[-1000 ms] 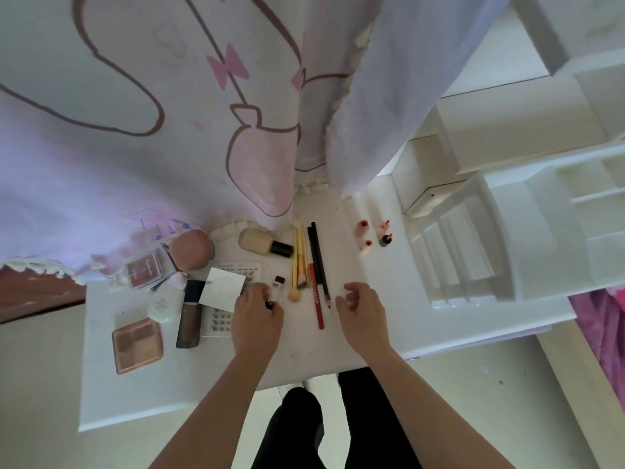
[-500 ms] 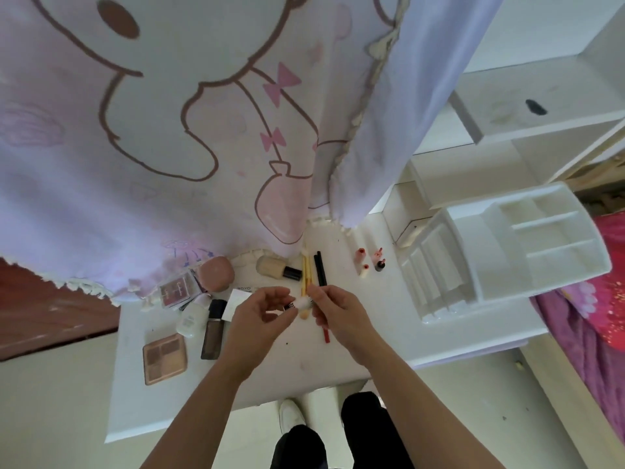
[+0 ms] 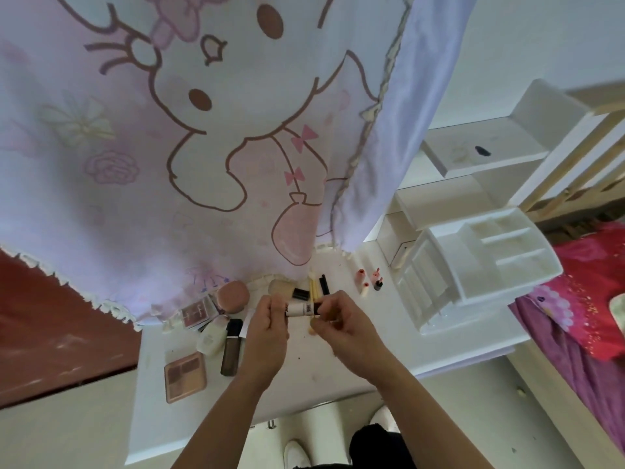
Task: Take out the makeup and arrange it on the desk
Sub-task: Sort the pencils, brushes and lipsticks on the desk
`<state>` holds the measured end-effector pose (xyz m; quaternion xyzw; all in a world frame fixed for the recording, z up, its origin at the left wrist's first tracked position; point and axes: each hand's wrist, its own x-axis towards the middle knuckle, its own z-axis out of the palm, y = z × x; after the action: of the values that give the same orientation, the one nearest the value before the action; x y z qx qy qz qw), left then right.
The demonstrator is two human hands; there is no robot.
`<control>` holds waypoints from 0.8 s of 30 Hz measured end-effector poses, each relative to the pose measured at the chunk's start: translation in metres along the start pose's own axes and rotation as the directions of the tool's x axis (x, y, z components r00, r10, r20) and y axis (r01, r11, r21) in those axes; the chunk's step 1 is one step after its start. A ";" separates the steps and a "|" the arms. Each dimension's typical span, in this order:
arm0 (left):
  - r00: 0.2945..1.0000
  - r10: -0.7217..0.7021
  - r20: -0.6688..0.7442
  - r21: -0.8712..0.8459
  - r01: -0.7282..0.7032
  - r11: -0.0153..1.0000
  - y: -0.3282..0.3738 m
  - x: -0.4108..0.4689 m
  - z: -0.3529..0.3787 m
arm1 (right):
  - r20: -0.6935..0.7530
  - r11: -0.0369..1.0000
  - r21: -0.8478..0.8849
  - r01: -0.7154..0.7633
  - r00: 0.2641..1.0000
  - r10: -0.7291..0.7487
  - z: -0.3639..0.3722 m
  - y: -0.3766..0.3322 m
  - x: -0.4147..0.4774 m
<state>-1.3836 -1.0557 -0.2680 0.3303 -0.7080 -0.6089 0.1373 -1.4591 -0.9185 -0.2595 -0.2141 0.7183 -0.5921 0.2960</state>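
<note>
A small white tube with a black cap [image 3: 301, 309] is held level above the white desk [image 3: 341, 370]. My left hand [image 3: 267, 330] grips its left end and my right hand [image 3: 341, 319] pinches the capped right end. Laid out on the desk are a tan eyeshadow palette [image 3: 185, 372], a dark foundation bottle [image 3: 231, 346], a white jar [image 3: 210, 340], a pink blush palette [image 3: 198, 313], a round pink compact [image 3: 233, 296], a powder brush [image 3: 287, 288], thin brushes and pencils [image 3: 319, 286], and small pink lip items [image 3: 368, 282].
A white plastic organiser with empty compartments [image 3: 480, 265] stands at the desk's right end. A cartoon-print curtain [image 3: 203, 147] hangs over the desk's back edge. A pink bedspread [image 3: 581, 299] lies to the right. My legs and white shoes [image 3: 297, 455] are under the front edge.
My left hand lifted the small tube off the desk. My right hand came in and took its capped end. The camera tilted upward, showing more curtain.
</note>
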 end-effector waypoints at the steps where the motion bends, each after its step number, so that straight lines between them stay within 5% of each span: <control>1: 1.000 0.010 0.011 0.006 -0.010 1.000 0.000 -0.002 -0.004 | 0.003 0.998 0.041 -0.039 0.999 0.039 -0.002 -0.004 -0.004; 6: 0.990 0.109 0.085 0.061 -0.115 0.992 0.006 -0.014 -0.004 | -0.038 0.978 0.074 -0.196 0.979 0.199 -0.002 -0.024 -0.017; 24: 0.980 0.175 0.092 0.106 -0.185 0.977 0.050 -0.024 0.068 | 0.057 0.966 0.172 -0.193 0.981 0.185 -0.098 -0.025 -0.031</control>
<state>-1.4212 -0.9856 -0.2305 0.2468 -0.7738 -0.5655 0.1434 -1.5038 -0.8324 -0.2178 -0.1293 0.6739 -0.6182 0.3833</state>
